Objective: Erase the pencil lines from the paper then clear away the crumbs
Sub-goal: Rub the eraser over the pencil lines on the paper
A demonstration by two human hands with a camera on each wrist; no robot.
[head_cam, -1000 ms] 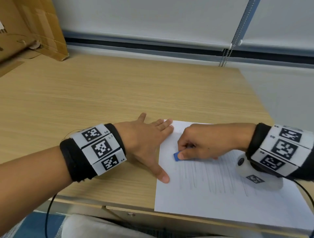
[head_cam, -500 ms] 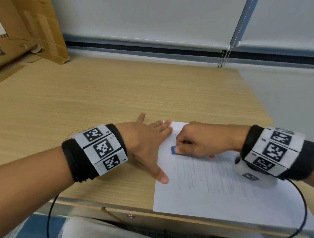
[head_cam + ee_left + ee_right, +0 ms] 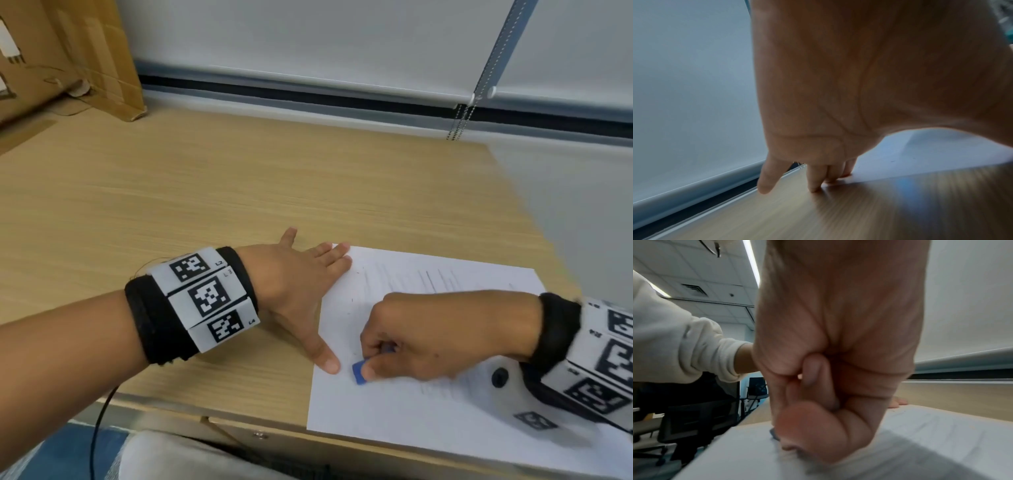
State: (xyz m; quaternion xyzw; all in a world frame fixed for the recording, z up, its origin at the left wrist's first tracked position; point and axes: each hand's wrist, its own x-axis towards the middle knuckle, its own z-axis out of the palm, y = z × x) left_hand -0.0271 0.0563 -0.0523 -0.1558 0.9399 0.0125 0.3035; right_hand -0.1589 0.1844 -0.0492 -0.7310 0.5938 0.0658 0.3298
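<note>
A white sheet of paper (image 3: 428,421) with faint pencil lines lies at the desk's near right edge. My right hand (image 3: 411,339) pinches a small blue eraser (image 3: 359,372) and presses it on the sheet near its left edge. In the right wrist view only a sliver of the eraser (image 3: 773,434) shows under the thumb. My left hand (image 3: 298,291) lies flat with fingers spread, thumb and fingertips on the paper's left edge. The left wrist view shows those fingers (image 3: 813,180) resting where the paper (image 3: 920,155) meets the wood. A few dark crumbs dot the sheet's upper left.
The wooden desk (image 3: 205,192) stretches away to the left and back. A cardboard box (image 3: 68,58) stands at the far left corner. A roller blind with a bead chain (image 3: 459,120) hangs behind the desk. The desk's front edge runs just below the paper.
My right hand has pulled the eraser down the sheet towards me, from the upper lines to beside my left thumb. The left hand has stayed in place.
</note>
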